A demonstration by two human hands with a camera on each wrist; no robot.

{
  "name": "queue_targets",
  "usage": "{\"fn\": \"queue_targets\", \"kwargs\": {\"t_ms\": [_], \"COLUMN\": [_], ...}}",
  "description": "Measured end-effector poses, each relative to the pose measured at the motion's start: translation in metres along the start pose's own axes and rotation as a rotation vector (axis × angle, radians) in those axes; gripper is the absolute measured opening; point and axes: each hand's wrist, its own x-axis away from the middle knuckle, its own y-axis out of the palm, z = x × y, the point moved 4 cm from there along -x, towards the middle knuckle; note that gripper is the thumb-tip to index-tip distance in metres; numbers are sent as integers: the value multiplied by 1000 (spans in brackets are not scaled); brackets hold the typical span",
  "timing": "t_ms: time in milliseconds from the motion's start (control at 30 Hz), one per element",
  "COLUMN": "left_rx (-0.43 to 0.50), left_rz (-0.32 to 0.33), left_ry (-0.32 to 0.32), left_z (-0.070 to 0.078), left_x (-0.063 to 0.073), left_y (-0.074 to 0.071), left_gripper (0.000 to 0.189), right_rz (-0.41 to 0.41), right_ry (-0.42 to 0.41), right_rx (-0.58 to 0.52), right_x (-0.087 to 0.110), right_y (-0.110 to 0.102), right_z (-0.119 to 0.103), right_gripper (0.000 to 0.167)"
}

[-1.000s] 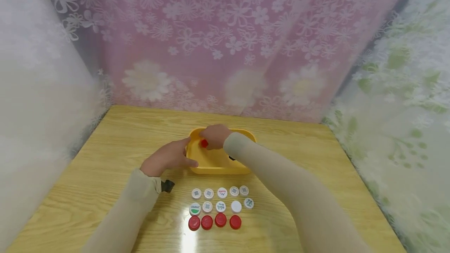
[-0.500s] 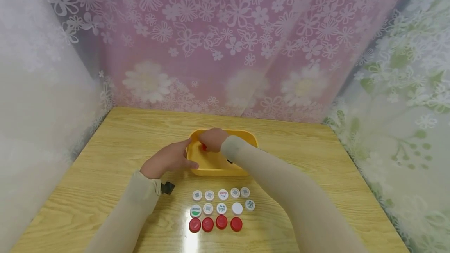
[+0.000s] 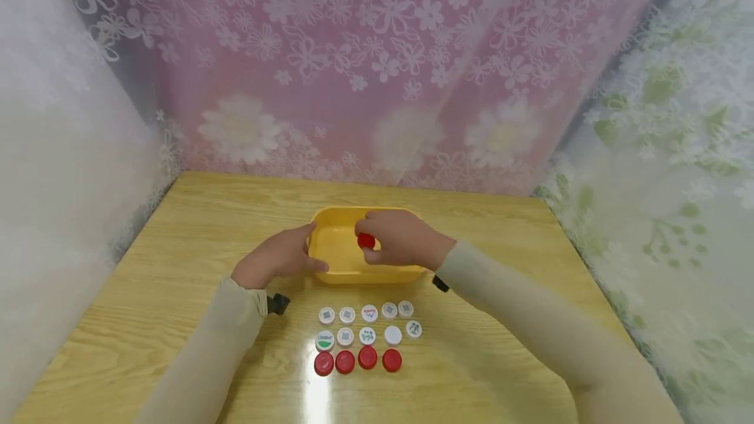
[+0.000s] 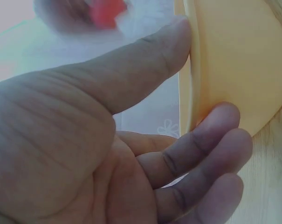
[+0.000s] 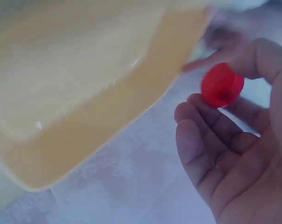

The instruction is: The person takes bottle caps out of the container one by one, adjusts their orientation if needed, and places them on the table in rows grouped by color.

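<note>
My right hand (image 3: 405, 235) pinches a red bottle cap (image 3: 366, 241) between thumb and fingers, over the yellow plastic tub (image 3: 336, 257). In the right wrist view the red cap (image 5: 221, 86) sits between the thumb and fingertips, clear of the tub's wall (image 5: 103, 121). My left hand (image 3: 279, 256) holds the left end of the tub. Seen from the left wrist, its thumb touches the rim and the fingers lie against the outer wall (image 4: 238, 60). Part of the tub's right side is hidden behind my right hand.
Nearer than the tub, white bottle caps (image 3: 347, 315) lie in two rows on the wooden table (image 3: 483, 358). A row of several red caps (image 3: 344, 362) lies in front of them. A pink floral curtain (image 3: 353, 84) hangs behind the table.
My right hand has risen from the tub's left inside and moved right with the red cap, which now shows more fully. The left hand keeps its place on the tub.
</note>
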Motion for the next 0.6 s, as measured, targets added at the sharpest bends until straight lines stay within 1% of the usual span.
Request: {"fn": "queue_targets", "kwargs": {"t_ms": [67, 133, 167, 233, 300, 367, 433, 533, 600], "left_rx": [-2, -11, -21, -25, -25, -23, -22, -18, -7], "left_rz": [1, 2, 4, 2, -3, -8, -11, 0, 18], "left_ry": [9, 8, 12, 9, 5, 0, -8, -9, 9], "left_z": [-2, -4, -4, -6, -8, -9, -12, -15, -18], "left_x": [-1, -1, -1, -2, -2, -3, -4, -6, -9], "left_y": [-2, -5, -7, -10, -13, -15, -17, -19, -20], "left_gripper": [101, 103, 104, 104, 105, 105, 104, 103, 98], "right_rz": [29, 23, 18, 2, 7, 22, 28, 21, 20], "right_ry": [-13, -22, -22, -7, 16, 58, 107, 152, 159], "right_rx": [-61, -115, -137, -184, -225, -278, -336, -399, -414], "right_x": [35, 68, 82, 107, 126, 139, 147, 152, 151], "right_y": [1, 9, 15, 29, 43, 57, 71, 90, 99], "right_z": [-10, -19, -23, -27, -28, -26, -22, -18, -17], "right_gripper": [22, 30, 32, 33, 30, 26, 25, 24, 22]}}
